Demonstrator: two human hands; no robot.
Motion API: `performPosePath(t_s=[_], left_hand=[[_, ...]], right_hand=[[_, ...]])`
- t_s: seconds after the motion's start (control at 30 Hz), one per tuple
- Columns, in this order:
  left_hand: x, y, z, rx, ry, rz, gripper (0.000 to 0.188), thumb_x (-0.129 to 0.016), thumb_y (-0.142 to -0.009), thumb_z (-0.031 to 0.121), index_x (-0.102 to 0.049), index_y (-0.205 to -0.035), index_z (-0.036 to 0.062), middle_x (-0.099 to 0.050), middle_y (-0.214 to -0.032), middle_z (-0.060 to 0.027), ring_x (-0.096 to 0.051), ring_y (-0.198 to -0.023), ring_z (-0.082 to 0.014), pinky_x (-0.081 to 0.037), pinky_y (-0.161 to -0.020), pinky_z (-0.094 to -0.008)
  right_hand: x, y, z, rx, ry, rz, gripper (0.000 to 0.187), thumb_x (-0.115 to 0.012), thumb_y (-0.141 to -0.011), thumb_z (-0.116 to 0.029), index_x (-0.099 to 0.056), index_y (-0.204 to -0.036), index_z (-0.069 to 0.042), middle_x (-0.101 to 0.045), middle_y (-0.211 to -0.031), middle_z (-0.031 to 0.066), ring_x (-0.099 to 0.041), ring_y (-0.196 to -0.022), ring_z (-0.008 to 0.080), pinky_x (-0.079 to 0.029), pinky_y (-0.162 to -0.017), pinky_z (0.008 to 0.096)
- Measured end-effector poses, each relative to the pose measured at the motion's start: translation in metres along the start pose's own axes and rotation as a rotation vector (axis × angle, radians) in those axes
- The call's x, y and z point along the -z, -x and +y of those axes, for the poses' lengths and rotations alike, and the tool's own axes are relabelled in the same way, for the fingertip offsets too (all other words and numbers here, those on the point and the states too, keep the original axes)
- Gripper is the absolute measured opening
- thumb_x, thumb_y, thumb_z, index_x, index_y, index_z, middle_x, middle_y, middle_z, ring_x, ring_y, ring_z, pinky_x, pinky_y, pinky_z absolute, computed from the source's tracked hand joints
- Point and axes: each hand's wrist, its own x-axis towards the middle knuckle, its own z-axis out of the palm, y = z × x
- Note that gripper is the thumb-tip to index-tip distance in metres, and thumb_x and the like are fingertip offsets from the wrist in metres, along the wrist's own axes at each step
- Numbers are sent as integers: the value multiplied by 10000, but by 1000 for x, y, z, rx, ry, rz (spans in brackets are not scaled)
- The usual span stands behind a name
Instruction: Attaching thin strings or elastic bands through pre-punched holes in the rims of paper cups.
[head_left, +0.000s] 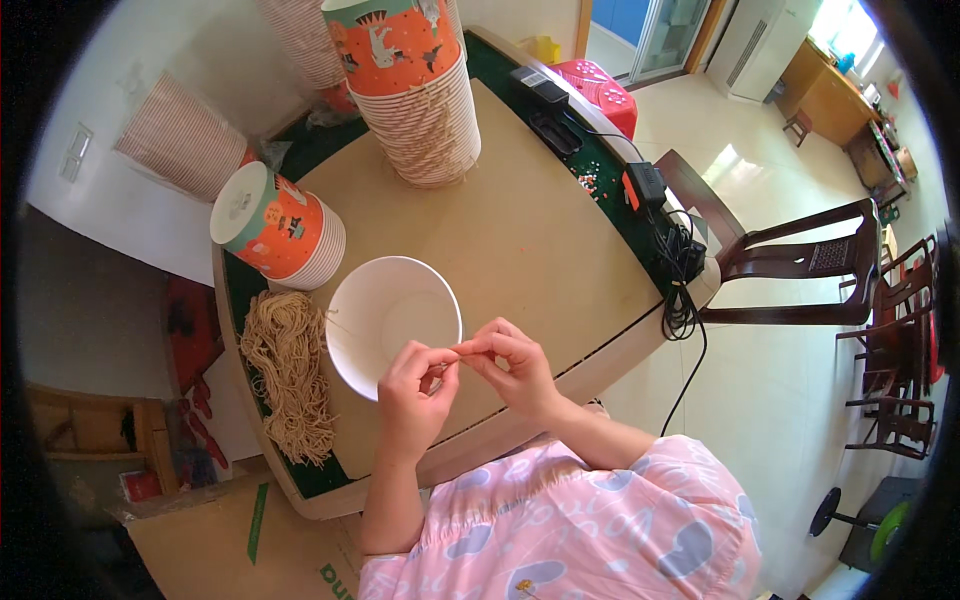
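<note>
My left hand (pixel 418 390) and my right hand (pixel 514 368) meet fingertip to fingertip over the near right rim of a white paper bucket (pixel 395 305). Both are closed in a pinch; whatever is between the fingertips is too small to make out. The bucket stands upright, its mouth facing me and its inside bare white. A thin beige strand shows at its left rim. Left of it lies a heap of beige twine cords (pixel 287 375). Behind the bucket, a short stack of orange and green printed paper buckets (pixel 290 225) leans to the left.
A tall stack of paper buckets (pixel 415 120) rises at the table's back, with another stack (pixel 185 135) by the wall. Black adapters (pixel 645 187) and coiled cables (pixel 680 310) lie along the right edge near small scattered bits (pixel 588 182). A wooden chair (pixel 800 265) stands right.
</note>
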Motion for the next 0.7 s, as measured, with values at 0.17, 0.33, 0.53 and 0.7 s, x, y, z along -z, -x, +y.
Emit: performPosePath(t_s=[0.17, 0.33, 0.53, 0.7], left_hand=[[-2, 0, 4, 15, -43, 50, 123, -671, -757, -32, -610, -838, 37, -557, -756, -51, -507, -548, -136, -411, -470, -280], [-4, -1, 12, -33, -168, 120, 130, -671, -755, -26, -603, -846, 39, -556, -756, -64, -518, -563, -165, -428, -498, -299], [-3, -1, 8, 2, -125, 122, 119, -673, -763, -28, -611, -841, 35, -564, -778, -60, -525, -596, -163, -428, -517, -293], [-1, -3, 3, 24, -33, 131, 113, -682, -766, -31, -633, -841, 37, -573, -796, -52, -518, -599, -155, -419, -515, -285]], right_hand=[[-4, -1, -2, 12, 71, 44, 104, -630, -848, 37, -674, -926, -17, -552, -868, 40, -538, -735, 97, -441, -630, 224], [-8, -5, 1, 92, 148, 19, 65, -602, -863, 33, -592, -923, 9, -527, -891, 60, -529, -738, 113, -432, -637, 215], [-5, -10, -1, -204, -285, -76, 71, -561, -931, -81, -578, -932, -12, -503, -880, -3, -476, -732, 72, -402, -665, 206], [-1, -12, -10, -335, -415, -119, 104, -585, -931, -124, -589, -952, -22, -541, -862, -33, -475, -753, 53, -405, -674, 210]])
